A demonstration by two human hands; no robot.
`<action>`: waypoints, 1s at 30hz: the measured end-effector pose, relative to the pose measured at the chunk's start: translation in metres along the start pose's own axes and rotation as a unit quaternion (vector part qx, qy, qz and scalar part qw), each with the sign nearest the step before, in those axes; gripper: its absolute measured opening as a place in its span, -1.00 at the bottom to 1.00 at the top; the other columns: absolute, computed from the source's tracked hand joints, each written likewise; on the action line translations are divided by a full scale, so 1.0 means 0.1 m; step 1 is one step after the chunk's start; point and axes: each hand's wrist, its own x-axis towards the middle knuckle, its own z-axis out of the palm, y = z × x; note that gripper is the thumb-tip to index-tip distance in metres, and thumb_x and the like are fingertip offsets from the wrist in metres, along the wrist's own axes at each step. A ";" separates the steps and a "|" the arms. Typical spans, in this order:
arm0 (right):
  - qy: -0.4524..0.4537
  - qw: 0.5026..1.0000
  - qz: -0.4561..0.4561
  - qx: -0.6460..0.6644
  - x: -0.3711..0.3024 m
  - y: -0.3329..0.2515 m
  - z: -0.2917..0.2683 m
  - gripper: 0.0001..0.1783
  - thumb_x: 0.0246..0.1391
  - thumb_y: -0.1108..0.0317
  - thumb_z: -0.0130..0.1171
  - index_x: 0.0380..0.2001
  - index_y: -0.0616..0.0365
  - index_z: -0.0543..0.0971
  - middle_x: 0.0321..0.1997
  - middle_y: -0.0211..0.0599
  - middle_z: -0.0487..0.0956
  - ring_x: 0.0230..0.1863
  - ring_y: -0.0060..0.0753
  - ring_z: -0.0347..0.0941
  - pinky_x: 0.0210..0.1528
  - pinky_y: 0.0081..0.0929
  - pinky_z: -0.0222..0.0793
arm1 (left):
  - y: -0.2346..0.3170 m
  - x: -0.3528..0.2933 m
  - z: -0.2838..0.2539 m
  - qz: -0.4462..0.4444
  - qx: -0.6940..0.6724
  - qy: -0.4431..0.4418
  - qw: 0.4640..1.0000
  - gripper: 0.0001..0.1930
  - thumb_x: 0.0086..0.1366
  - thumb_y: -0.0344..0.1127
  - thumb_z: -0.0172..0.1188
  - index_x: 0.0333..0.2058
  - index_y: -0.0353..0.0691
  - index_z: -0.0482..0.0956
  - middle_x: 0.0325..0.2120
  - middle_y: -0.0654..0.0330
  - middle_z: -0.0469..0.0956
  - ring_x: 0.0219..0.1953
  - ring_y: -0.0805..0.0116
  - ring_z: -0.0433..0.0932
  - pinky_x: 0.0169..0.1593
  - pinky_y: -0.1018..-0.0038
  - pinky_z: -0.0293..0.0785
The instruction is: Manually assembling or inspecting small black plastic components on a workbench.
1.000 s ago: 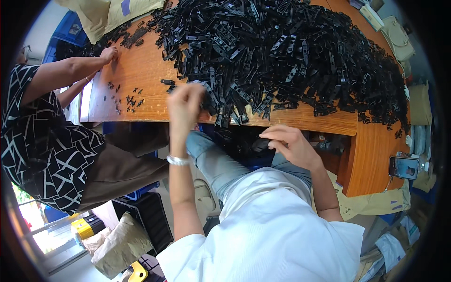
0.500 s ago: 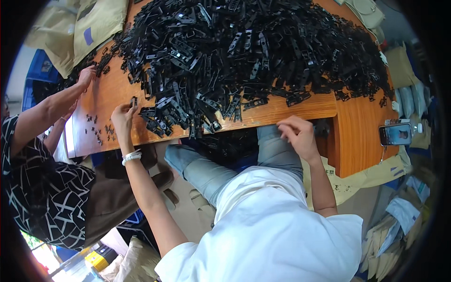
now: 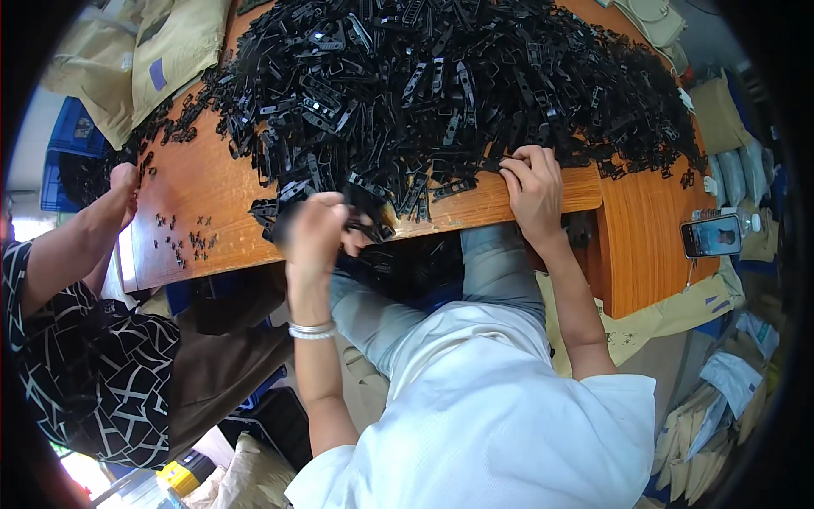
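A big heap of slim black plastic parts (image 3: 373,102) covers the wooden table (image 3: 203,161). My left hand (image 3: 315,233), with white bracelets at the wrist, is over the table's near edge among black parts at the front of the heap. Motion blurs its fingers, so its grip is unclear. My right hand (image 3: 536,182) rests at the heap's front border, right of the middle. Its fingers are bent together, tips against the black parts; whatever they pinch is hidden.
Small black pieces (image 3: 199,242) lie scattered on the left of the table. Beside them another person's hand (image 3: 125,178) reaches toward a blue bin (image 3: 72,127). Paper sacks (image 3: 165,64) stand at the far left. A phone (image 3: 712,237) is propped at the right.
My left hand has come right, from the table's left part to the heap's front. My right hand has moved forward onto the heap's border. The other person's hand has shifted left and nearer.
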 end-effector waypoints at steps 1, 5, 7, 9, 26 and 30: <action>-0.003 1.000 -0.001 0.002 0.00 -0.05 -0.03 -0.90 -0.23 0.55 0.20 -0.52 0.27 0.55 -0.38 -0.26 0.41 -0.34 -0.29 0.32 -0.35 -0.41 0.27 | -0.04 -0.03 0.14 -0.038 -0.035 -0.014 0.999 -0.83 0.21 -0.43 -0.03 -0.24 -0.37 0.35 -0.50 -0.08 0.51 -0.70 0.36 0.45 -0.66 0.60 0.39; -0.007 0.984 -0.018 0.177 0.03 -0.34 -0.30 -0.85 -0.26 0.57 0.21 -0.49 0.19 0.56 -0.31 -0.27 0.43 -0.31 -0.28 0.33 -0.35 -0.41 0.27 | -0.26 -0.02 0.59 -0.150 -0.176 -0.078 0.970 -0.72 0.28 -0.34 -0.09 -0.12 -0.43 0.33 -0.53 -0.02 0.47 -0.71 0.28 0.45 -0.70 0.54 0.38; -0.029 0.974 -0.054 0.216 0.04 -0.45 -0.37 -0.82 -0.28 0.58 0.21 -0.48 0.16 0.56 -0.29 -0.27 0.44 -0.30 -0.27 0.33 -0.35 -0.42 0.27 | -0.30 0.03 0.66 -0.174 -0.208 -0.093 0.958 -0.71 0.28 -0.33 -0.10 -0.12 -0.43 0.33 -0.53 -0.02 0.47 -0.71 0.27 0.45 -0.70 0.54 0.39; -0.045 0.959 -0.127 0.248 0.05 -0.51 -0.41 -0.78 -0.32 0.58 0.22 -0.47 0.12 0.56 -0.26 -0.29 0.44 -0.26 -0.25 0.34 -0.33 -0.41 0.27 | -0.33 0.06 0.69 -0.196 -0.238 -0.196 0.931 -0.70 0.29 -0.32 -0.12 -0.11 -0.44 0.33 -0.56 -0.04 0.47 -0.73 0.28 0.45 -0.71 0.56 0.39; -0.091 0.830 0.200 0.512 -0.26 -0.16 -0.44 -0.83 -0.01 0.39 0.12 -0.47 0.32 0.51 -0.39 -0.34 0.44 -0.39 -0.61 0.32 -0.38 -0.71 0.25 | -0.43 0.46 0.88 0.301 0.509 -0.003 0.806 -0.89 0.00 -0.52 0.13 -0.42 -0.29 0.48 -0.51 0.09 0.34 -0.50 0.12 0.43 -0.47 0.36 0.35; -0.047 0.764 0.341 0.546 -0.28 -0.15 -0.41 -0.81 0.08 0.39 0.03 -0.41 0.34 0.51 -0.36 -0.36 0.43 -0.44 -0.68 0.28 -0.48 -0.75 0.22 | -0.48 0.59 0.86 0.318 0.590 -0.018 0.742 -0.93 -0.03 -0.55 0.12 -0.49 -0.34 0.46 -0.39 0.07 0.34 -0.43 0.14 0.43 -0.46 0.35 0.38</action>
